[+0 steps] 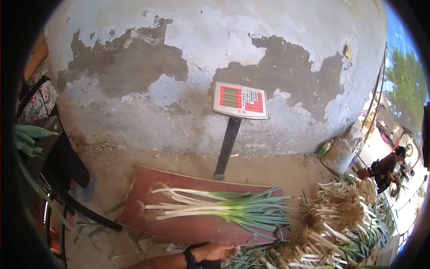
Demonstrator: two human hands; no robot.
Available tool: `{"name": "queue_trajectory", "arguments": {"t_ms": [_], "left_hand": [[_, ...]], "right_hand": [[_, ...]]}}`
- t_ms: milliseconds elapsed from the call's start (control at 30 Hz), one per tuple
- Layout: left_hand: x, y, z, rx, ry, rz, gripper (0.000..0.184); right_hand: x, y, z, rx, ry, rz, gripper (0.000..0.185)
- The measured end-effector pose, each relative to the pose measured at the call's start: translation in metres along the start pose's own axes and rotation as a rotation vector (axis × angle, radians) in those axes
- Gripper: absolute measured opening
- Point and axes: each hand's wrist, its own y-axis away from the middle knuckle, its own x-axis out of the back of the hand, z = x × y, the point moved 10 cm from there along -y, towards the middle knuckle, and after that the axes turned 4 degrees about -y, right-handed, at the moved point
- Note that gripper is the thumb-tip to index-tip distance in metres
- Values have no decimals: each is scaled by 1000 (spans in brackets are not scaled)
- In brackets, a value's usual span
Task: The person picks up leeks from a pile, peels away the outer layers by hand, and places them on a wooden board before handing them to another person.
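My left hand [217, 251], with a black band on its wrist, is at the bottom centre by the near edge of the red board [148, 217]. Its fingers look curled, close to green leaves; whatever they hold cannot be made out. On the board lies a bunch of leeks [215, 208], white roots to the left and green leaves to the right. My right hand is not in view.
A scale display [240, 100] stands on a post behind the board. To the right is a large leek pile [340, 219], with a sack [338, 154] behind. One person [67, 152] stands at left near leek leaves [33, 134]; another [387, 170] is far right.
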Motion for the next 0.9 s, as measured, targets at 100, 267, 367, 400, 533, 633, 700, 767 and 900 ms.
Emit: {"name": "queue_trajectory", "arguments": {"t_ms": [100, 267, 367, 400, 533, 633, 700, 767, 900], "left_hand": [[-8, 5, 2, -11, -76, 38, 27], [-53, -2, 29, -123, -221, 30, 24], [-106, -19, 45, -187, -159, -93, 24], [-121, -28, 53, -210, -181, -57, 27], [-156, -59, 19, -97, -443, -35, 40], [-188, -63, -3, -121, -581, -4, 50], [-199, -76, -18, -127, -584, -34, 55], [-214, -86, -41, -3, -573, -201, 60], [-201, -99, -44, -76, -472, -28, 54]], "right_hand": [[-38, -30, 43, -58, -335, -194, 38], [-143, 88, 9, -291, -621, -334, 15], [-183, 145, 7, -412, -606, -526, 25], [-187, 133, 33, -198, -388, -632, 26], [-177, 174, -48, 595, 351, -707, 21], [-162, 161, -39, -171, -505, -597, 18], [-152, 158, -44, -144, -487, -598, 18], [-143, 155, -49, -117, -474, -618, 17], [-122, 142, -57, -114, -501, -600, 16]]}}
